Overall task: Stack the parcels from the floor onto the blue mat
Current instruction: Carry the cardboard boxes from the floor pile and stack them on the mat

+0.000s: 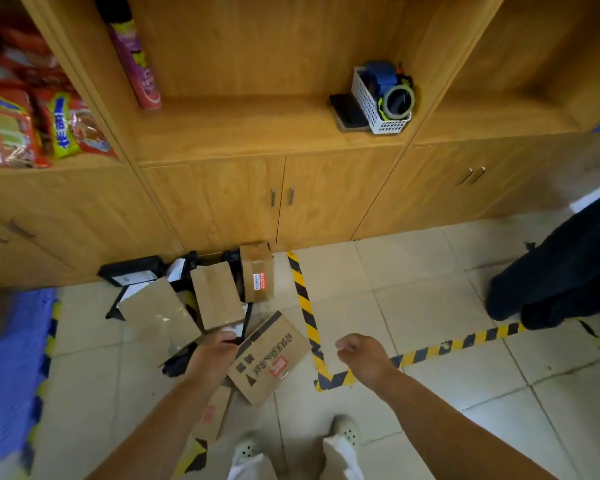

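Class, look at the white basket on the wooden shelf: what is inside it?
The white basket holds a tape roll and something blue. Its wall hides whatever lies lower down.

The parcels [217,295] are made of matt brown cardboard, some sealed with glossy clear tape; others are wrapped in shiny black plastic [132,271]. The blue mat [11,358] looks rough and foamy. The floor [430,282] is laid with smooth pale tiles. The cabinet [222,202] is finished in wood grain, with metal handles [282,196].

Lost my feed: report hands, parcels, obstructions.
Left hand reaching onto the floor pile, grip unclear; right hand loosely curled, empty. Brown cardboard parcels on the tiles, blue mat left. Nothing blocking.
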`<state>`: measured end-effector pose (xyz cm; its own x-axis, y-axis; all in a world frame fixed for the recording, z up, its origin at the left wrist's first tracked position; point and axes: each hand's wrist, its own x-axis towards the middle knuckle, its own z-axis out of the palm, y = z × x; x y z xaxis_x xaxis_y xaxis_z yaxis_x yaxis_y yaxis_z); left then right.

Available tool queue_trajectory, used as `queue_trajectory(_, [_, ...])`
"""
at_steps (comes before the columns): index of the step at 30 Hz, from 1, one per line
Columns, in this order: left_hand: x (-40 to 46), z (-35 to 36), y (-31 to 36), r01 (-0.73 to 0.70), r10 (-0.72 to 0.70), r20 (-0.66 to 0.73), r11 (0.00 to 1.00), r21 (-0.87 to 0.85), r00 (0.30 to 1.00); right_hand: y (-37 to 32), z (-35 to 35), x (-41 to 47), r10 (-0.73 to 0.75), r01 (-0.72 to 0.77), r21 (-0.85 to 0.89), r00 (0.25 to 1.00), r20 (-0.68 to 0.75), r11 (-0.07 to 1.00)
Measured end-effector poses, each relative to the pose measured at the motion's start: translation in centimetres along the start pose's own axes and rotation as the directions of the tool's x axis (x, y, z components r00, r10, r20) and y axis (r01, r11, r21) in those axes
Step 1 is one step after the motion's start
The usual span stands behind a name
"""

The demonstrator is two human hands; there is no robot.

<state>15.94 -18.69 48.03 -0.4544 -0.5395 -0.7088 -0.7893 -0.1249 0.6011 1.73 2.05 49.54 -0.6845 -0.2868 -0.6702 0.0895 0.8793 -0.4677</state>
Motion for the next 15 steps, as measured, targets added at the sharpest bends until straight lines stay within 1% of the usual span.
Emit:
queue_trajectory(3, [0.8,1.5,-0.4,0.038,-0.041,-0.068,0.998,-0.04,0.997,0.3,-0.2,3.6,-0.044,0.052,-0.073,0.993,0.107,0.996])
queue_trajectory(7, [3.3,4.0,-2.3,0.15,-0.168,-0.121,0.978,-0.147,0.978,1.5,0.1,8.7,-0.069,0.116,-0.192,0.97,0.233,0.974])
queue_trajectory(10, [5.2,6.5,-4.1,0.17,-0.19,-0.178,0.978,-0.121,0.966,3.0,0.8,12.5,-0.07,0.146,-0.244,0.953,0.296,0.959])
queue_trajectory(12, [6.6,8.3,-5.3,0.191,-0.215,-0.197,0.972,-0.136,0.956,4.0,1.3,15.0,-0.061,0.16,-0.284,0.943,0.328,0.945])
queue_trajectory(15, [9.5,10.7,-8.1,0.237,-0.258,-0.16,0.962,-0.139,0.953,5.5,2.7,19.1,-0.046,0.169,-0.331,0.936,0.349,0.928])
